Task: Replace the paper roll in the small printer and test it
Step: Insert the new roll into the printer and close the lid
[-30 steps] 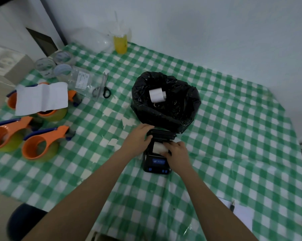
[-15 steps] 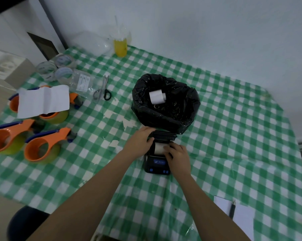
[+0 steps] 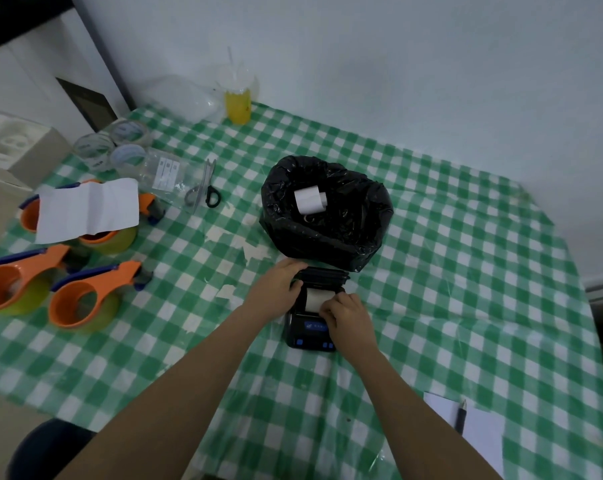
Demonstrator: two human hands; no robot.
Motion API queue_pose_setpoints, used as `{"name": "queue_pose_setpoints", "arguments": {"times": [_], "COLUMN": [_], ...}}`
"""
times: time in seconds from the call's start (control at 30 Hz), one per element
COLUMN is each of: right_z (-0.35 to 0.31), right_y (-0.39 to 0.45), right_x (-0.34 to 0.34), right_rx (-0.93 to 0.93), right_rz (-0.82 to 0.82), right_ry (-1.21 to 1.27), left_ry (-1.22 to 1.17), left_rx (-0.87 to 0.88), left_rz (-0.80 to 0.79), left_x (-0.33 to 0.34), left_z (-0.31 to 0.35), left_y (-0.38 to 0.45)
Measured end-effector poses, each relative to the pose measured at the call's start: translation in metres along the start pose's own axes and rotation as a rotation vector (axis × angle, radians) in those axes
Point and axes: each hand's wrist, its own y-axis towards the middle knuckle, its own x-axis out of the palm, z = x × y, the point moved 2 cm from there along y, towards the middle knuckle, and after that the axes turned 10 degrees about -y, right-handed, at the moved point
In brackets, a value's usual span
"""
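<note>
Head view, left to right. At nine o'clock on the green-checked surface [image 3: 466, 271] stand three orange tape dispensers [image 3: 85, 299], the farthest one covered by a white sheet [image 3: 88, 209]. Beyond them, toward eleven o'clock, lie clear tape rolls [image 3: 120, 147] and scissors [image 3: 203, 188]; a yellow drink cup [image 3: 238, 102] stands at twelve o'clock by the wall. At centre, the small printer [image 3: 310, 327] rests with its lid raised and its paper bay exposed. The left hand [image 3: 276, 289] cups the printer's left flank, its fingers [image 3: 295, 271] curled over the lid's edge. The new paper roll [image 3: 315, 297] sits in the open bay (white, its face upward). The right hand [image 3: 348, 317] lies over the printer's right half, its fingers [image 3: 328, 308] pinched narrowly on the roll's near edge. Just past the printer, at twelve o'clock from it, a black bin bag [image 3: 328, 216] stands open and holds a used paper roll [image 3: 308, 199]. At five o'clock, near the surface's edge, a pen [image 3: 461, 415] lies on a notepad [image 3: 480, 434].
</note>
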Motion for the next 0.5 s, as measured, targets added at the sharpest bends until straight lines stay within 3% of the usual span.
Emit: {"name": "queue_pose_setpoints", "arguments": {"times": [0.23, 0.5], "right_z": [-0.001, 0.000], "right_y": [-0.008, -0.017], "right_x": [-0.008, -0.011], "right_rx": [-0.021, -0.001], "right_rz": [0.113, 0.071], "right_ry": [-0.032, 0.023], "left_ry": [0.090, 0.349], "left_rx": [0.021, 0.050], "left_rz": [-0.022, -0.158], "left_x": [0.005, 0.020], "left_z": [-0.007, -0.020], "left_y": [-0.010, -0.024]}}
